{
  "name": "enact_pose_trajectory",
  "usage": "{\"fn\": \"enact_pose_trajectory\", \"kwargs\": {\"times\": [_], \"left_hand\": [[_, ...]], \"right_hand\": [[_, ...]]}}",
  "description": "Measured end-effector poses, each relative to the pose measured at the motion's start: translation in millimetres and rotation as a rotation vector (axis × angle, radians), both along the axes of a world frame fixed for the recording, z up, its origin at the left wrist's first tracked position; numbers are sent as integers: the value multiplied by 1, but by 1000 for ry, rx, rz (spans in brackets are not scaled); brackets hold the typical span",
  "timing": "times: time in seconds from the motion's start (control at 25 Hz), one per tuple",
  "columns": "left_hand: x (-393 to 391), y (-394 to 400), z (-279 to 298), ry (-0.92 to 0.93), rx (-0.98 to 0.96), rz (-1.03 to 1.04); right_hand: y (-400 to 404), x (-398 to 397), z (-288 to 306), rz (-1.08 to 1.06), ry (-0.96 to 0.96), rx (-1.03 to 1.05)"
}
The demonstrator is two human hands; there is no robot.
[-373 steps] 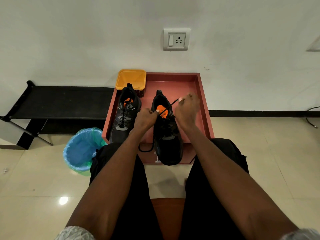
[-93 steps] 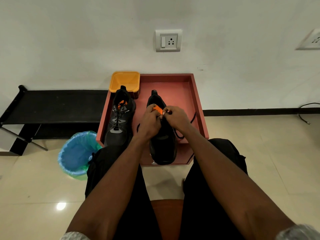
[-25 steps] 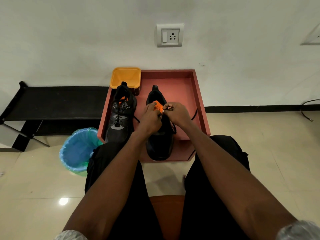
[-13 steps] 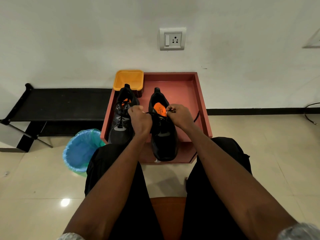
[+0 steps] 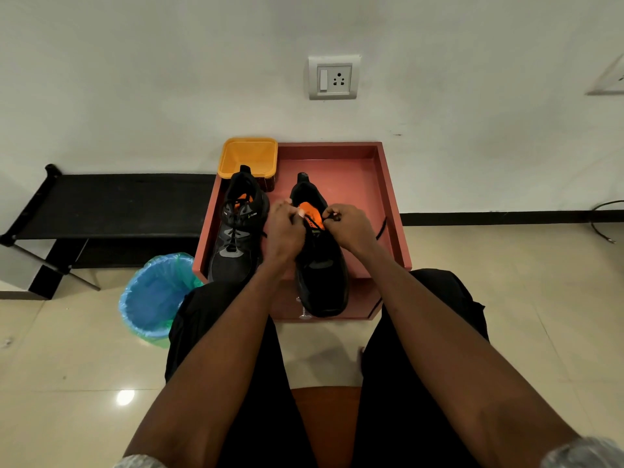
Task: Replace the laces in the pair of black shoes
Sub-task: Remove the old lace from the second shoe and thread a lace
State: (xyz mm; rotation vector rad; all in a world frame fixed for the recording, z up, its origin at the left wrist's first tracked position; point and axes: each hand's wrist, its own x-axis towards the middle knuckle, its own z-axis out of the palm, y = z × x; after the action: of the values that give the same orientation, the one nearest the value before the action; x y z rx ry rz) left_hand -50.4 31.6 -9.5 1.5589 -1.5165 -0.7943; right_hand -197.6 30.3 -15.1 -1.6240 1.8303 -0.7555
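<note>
Two black shoes with orange tongues stand side by side in a red tray, toes toward me. The left shoe is laced. Both my hands work at the top of the right shoe, on either side of its orange tongue. My left hand has its fingers curled at the shoe's left eyelets, and what it holds is hidden. My right hand pinches the black lace at the right eyelets. A loose stretch of the lace trails over the tray to the right.
An empty orange tub sits at the tray's far left corner. A blue-lined bin stands on the floor left of my knee, before a black bench. A wall with a socket is close behind the tray. My legs flank a brown seat.
My left hand has moved right, back to the shoe's tongue. My right hand stays at the right eyelets with the lace. The shoe has hardly moved.
</note>
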Motion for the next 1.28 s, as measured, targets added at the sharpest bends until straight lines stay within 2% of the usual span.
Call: {"fn": "enact_pose_trajectory", "kwargs": {"times": [0.12, 0.16, 0.2, 0.24, 0.28, 0.36, 0.44, 0.48, 0.64, 0.84, 0.92, 1.08, 1.16, 1.2, 1.28], "left_hand": [[14, -4, 17, 567, 33, 456], [22, -5, 16, 596, 28, 576], [26, -6, 17, 470, 17, 634], [26, -6, 14, 267, -8, 596], [24, -5, 11, 66, -56, 462], [12, -5, 2, -221, -120, 58], [1, -4, -11, -417, -80, -249], [-1, -3, -18, -464, -53, -328], [-1, -4, -21, -453, -42, -359], [5, 0, -22, -352, -130, -318], [8, 2, -12, -232, -161, -161], [25, -3, 14, 189, -167, 415], [31, -5, 14, 154, -145, 526], [32, -7, 12, 68, -159, 479], [25, -8, 5, -126, -170, 217]], "right_hand": [[-1, -2, -2, -7, -13, 3], [-1, -2, -3, 6, -10, 5], [0, -1, -3, 20, 1, 7], [0, -1, -4, 30, 7, 5], [0, -1, -4, 37, 9, -4], [1, 0, -3, 50, 16, -23], [2, 1, 0, 63, 17, -35], [2, 1, 0, 70, 16, -37], [2, 1, -2, 59, 25, -23], [3, 1, 2, 45, -1, -15], [3, 0, 0, 4, -15, -15], [2, -3, -2, -24, -36, -17], [4, -1, -1, 35, -16, -15], [4, 0, -1, 46, -7, -19], [4, 1, -1, 47, -14, -20]]}}
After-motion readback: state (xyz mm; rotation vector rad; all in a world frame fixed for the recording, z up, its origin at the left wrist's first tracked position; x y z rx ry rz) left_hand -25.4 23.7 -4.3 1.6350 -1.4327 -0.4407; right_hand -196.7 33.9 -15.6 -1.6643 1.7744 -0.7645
